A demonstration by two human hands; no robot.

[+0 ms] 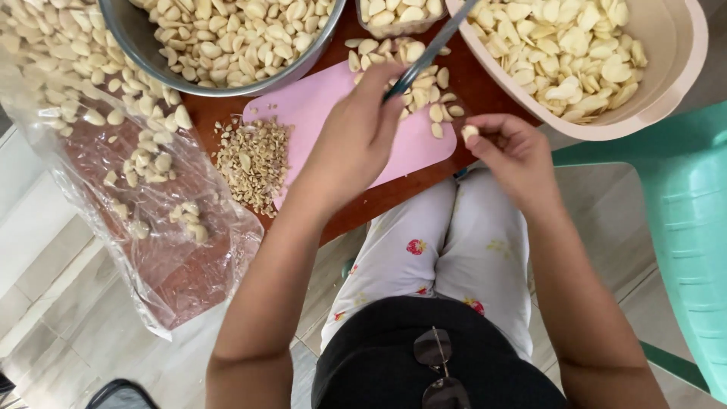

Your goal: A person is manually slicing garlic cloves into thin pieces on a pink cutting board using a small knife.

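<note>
Brown surface [394, 198] carried a pink cutting board [318, 113]; a metal bowl [125, 34] sat at 11 o'clock, a beige bowl [674, 68] at 1 o'clock. Left hand [352, 140] was closed round a knife [428, 53]. Right hand [515, 151] pinched one garlic clove [469, 132] just off the board's 3 o'clock edge. Clove judged light, firm, probably slick once peeled; best held at its ends.

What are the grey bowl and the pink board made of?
The grey bowl looks like metal, probably steel: its rim shines with dull reflections. The pink cutting board looks like matte plastic: flat, even colour, thin with rounded corners. Neither can be told for sure.
</note>
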